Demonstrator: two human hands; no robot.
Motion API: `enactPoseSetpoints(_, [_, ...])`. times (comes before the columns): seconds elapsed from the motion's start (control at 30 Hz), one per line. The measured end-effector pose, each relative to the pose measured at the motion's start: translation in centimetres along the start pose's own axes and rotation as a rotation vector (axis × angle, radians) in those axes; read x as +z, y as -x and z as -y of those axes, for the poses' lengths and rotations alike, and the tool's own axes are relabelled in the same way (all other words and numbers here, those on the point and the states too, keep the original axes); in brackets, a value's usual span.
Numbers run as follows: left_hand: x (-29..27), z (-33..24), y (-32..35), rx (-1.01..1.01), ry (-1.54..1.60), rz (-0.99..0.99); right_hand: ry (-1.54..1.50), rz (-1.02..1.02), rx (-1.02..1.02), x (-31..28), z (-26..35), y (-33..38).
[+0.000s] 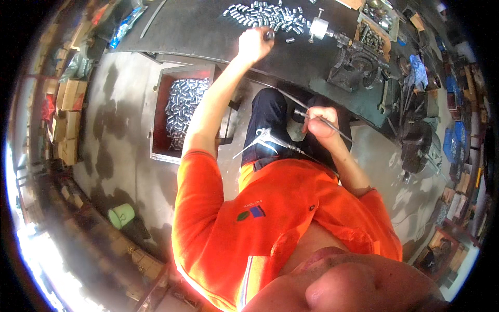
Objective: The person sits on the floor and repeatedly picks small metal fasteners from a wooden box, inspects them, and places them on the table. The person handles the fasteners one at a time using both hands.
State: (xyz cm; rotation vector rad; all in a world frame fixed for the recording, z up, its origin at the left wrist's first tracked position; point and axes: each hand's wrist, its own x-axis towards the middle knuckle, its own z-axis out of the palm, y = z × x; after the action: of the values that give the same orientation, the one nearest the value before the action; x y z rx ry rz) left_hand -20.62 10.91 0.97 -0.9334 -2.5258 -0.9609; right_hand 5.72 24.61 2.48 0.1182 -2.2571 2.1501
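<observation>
While our left hand (253, 44) pinches one metal sleeve (269, 35) off the worktop (208, 31), we keep our right hand (319, 122) clamped on the air gun (280, 139), nozzle averted.

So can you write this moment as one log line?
left hand: on small metal part, by parts pile | right hand: holds air gun hose | bin: full of parts
</observation>
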Motion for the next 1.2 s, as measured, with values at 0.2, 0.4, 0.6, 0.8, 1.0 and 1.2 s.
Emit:
enactPoseSetpoints(0.2, [-5.6, -2.0, -0.8, -0.255, 0.563, -0.024, -0.048, 0.027, -0.057, 0.6, -0.5, 0.0])
enactPoseSetpoints(0.4, [-12.5, 4.5, 9.1, -0.497, 0.261, -0.038, -0.169, 0.055, 0.033, 1.3, -0.2, 0.0])
enactPoseSetpoints(0.6, [-13.5, 16.3, 23.8, -0.701, 0.197, 0.088, -0.160, 0.100, 0.069, 2.0, -0.9, -0.7])
enactPoseSetpoints(0.8, [-11.5, 17.2, 28.7, -0.832, -0.288, 0.347, -0.123, 0.107, 0.086, 2.6, -0.7, -0.8])
enactPoseSetpoints(1.0, [-10.3, 16.0, 28.2, -0.806, -0.509, 0.529, -0.097, 0.115, 0.089, 2.1, -1.0, -0.2])
enactPoseSetpoints(1.2, [-11.3, 15.3, 28.3, -0.740, -0.572, 0.672, -0.087, 0.103, 0.088, 2.1, -1.3, 0.0])
